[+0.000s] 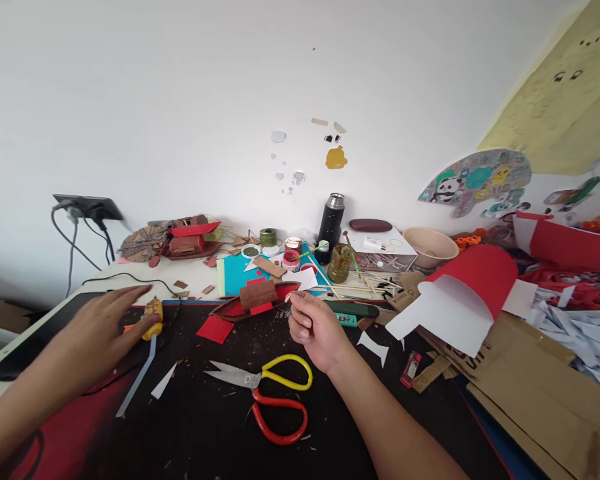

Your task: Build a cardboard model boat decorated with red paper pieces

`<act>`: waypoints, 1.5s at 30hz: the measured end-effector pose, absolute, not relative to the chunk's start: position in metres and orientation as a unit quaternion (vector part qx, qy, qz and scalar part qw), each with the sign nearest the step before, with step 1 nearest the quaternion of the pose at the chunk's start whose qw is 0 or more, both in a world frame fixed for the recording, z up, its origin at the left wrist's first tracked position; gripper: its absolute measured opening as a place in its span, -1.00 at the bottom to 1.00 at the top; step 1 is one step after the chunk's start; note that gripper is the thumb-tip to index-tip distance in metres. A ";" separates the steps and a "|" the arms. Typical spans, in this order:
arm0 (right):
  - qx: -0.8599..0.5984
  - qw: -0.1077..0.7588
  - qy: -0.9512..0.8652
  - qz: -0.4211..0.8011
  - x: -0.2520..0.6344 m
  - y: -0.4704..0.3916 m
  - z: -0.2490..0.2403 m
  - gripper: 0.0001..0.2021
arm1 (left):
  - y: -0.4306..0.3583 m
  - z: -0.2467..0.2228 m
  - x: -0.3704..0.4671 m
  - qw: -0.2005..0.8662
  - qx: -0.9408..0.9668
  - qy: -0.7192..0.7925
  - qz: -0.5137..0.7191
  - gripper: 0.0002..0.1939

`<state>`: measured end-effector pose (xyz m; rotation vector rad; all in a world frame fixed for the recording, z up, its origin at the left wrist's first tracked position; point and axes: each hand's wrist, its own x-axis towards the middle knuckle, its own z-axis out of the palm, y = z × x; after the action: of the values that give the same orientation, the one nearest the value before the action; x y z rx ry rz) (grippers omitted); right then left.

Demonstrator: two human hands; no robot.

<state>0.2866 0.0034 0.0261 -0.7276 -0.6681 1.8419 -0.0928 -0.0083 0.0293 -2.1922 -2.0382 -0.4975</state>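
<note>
My left hand (93, 333) reaches over the left of the desk with its fingers stretched out. Its thumb lies by a yellow hot glue gun (153, 328) that has a long clear glue stick (136, 385) in its back; whether they touch I cannot tell. Thumb and fingers of my right hand (317, 329) pinch a small pale stick (289, 296), of which only the tip shows. Just beyond it rests a small cardboard boat (230, 308) with a brown curved cover (258, 294) and red paper inside. Scissors (250, 380) with yellow and red handles lie partly spread on the dark mat.
Paint jars (291, 260), a black flask (331, 220) and a clear box (380, 250) line the wall. A finished-looking boat model (187, 243) stands at back left. Red and white curved paper (473, 287) and cardboard (520, 360) crowd the right. A black tablet (35, 340) lies left.
</note>
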 end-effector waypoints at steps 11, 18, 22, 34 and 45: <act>-0.293 0.511 -0.279 0.759 0.289 0.004 0.028 -0.57 | 0.044 0.023 0.025 -0.050 -0.821 -0.568 -0.038 -0.20; -0.294 0.513 -0.284 0.755 0.287 0.004 0.027 -0.59 | 0.047 0.026 0.031 -0.085 -0.818 -0.568 -0.012 -0.57; -0.308 0.514 -0.296 0.744 0.286 0.003 0.025 -0.58 | 0.048 0.033 0.030 -0.102 -0.798 -0.591 -0.058 -0.55; -0.398 0.550 -0.473 0.562 0.280 -0.001 0.021 -0.74 | 0.019 0.052 0.048 -0.261 -0.731 -0.592 -0.215 -0.21; -0.470 0.537 -0.558 0.424 0.281 -0.004 0.022 -0.85 | 0.009 0.048 0.052 -0.306 -0.700 -0.607 -0.220 -0.15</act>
<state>0.2809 -0.0037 0.0220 -1.1181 -1.3290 1.0085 0.0521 0.0086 0.0477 -2.7665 -2.3988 -0.8695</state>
